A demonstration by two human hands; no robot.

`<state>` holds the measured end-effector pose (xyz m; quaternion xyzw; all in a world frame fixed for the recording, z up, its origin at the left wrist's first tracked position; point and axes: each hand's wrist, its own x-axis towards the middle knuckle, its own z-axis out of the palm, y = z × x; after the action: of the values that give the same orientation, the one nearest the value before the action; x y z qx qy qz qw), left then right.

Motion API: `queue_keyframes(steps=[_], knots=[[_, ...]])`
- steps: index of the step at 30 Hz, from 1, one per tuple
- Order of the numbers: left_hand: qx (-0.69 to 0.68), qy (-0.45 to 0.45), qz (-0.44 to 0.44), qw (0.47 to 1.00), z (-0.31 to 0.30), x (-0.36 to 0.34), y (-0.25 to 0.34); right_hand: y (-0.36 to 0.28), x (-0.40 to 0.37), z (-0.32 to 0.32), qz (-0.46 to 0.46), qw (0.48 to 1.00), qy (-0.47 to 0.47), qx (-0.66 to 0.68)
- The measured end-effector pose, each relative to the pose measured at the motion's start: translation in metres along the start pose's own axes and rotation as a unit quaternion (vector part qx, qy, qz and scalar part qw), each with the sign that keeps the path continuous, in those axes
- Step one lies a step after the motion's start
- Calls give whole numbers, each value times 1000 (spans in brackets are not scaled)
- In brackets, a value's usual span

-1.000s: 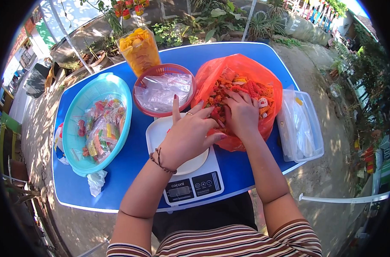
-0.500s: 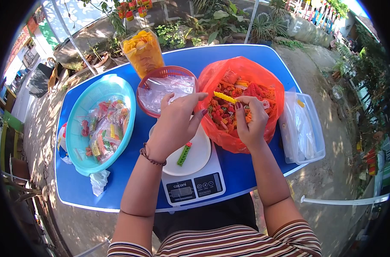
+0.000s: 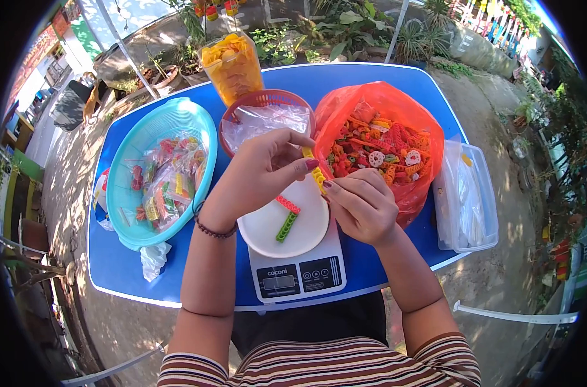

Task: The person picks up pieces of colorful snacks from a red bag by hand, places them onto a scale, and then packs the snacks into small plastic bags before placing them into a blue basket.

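My left hand (image 3: 260,173) and my right hand (image 3: 365,205) pinch the two ends of a yellow ridged snack stick (image 3: 316,173), above the right side of the scale's plate. Beneath them stands a white kitchen scale (image 3: 258,263) with a round white plate (image 3: 258,233). A green ridged stick (image 3: 285,227) and a red ridged stick (image 3: 288,204) lie on that plate, their ends close together. To the right, an open red plastic bag (image 3: 420,184) holds many loose orange, red and other coloured pieces (image 3: 390,145).
A turquoise basket (image 3: 120,213) at left holds small filled packets (image 3: 167,193). Behind the scale are a red basket (image 3: 267,98) of clear bags (image 3: 274,121) and a tub of yellow chips (image 3: 232,68). A clear box (image 3: 490,213) stands right; crumpled plastic (image 3: 154,259) lies front left.
My right hand has brought the yellow stick from over the red bag down and left to my left hand, which now grips it too. More of the red stick shows on the plate.
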<state>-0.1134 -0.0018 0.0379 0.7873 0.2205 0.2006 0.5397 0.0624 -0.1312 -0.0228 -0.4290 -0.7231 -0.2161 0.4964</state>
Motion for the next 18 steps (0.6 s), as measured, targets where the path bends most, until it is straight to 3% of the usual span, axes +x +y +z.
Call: queue_keyframes(steps=[5,8,12,15,18], knots=[[66,-53,-15,996,-30,-18,-5,-19,1,7,-27,997,-53,56],[204,-67,32,976,-33,-18,-14,-25,-5,16,-33,988,-123,83],[361,-72,-105,924,-25,-14,2,-23,-13,23,-34,981,-179,70],[366,-72,-103,922,-21,-12,3,-24,-6,20,2,976,-202,84],[286,20,-13,958,-14,-10,-6,-15,-2,10,29,982,-179,58]])
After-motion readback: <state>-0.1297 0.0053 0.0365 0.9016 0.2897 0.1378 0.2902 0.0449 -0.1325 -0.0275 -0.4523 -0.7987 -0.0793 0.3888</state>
